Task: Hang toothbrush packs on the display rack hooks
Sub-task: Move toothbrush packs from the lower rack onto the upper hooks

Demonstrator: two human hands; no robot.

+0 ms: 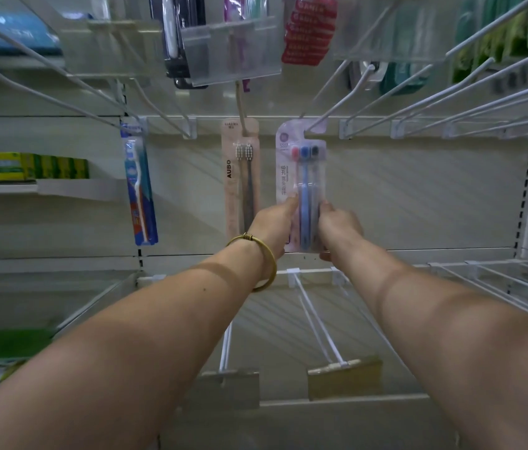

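Observation:
A clear-and-pink toothbrush pack [301, 164] with red, blue and dark brushes hangs at the back of a white wire hook [324, 118], its top slot on the wire. My left hand [274, 224], a gold bangle on its wrist, pinches the pack's lower left edge. My right hand [337, 227] grips the lower right edge and bottom. Left of it a beige AUBO pack [240, 177] hangs on another hook, and a blue pack [139, 180] hangs further left.
Several bare white hooks [450, 105] stick out toward me on the right and upper left. Clear price-tag holders [233, 50] and more packs hang above. A lower row of hooks [317, 323] with tag holders sits under my arms. Boxes [25, 165] stand on a left shelf.

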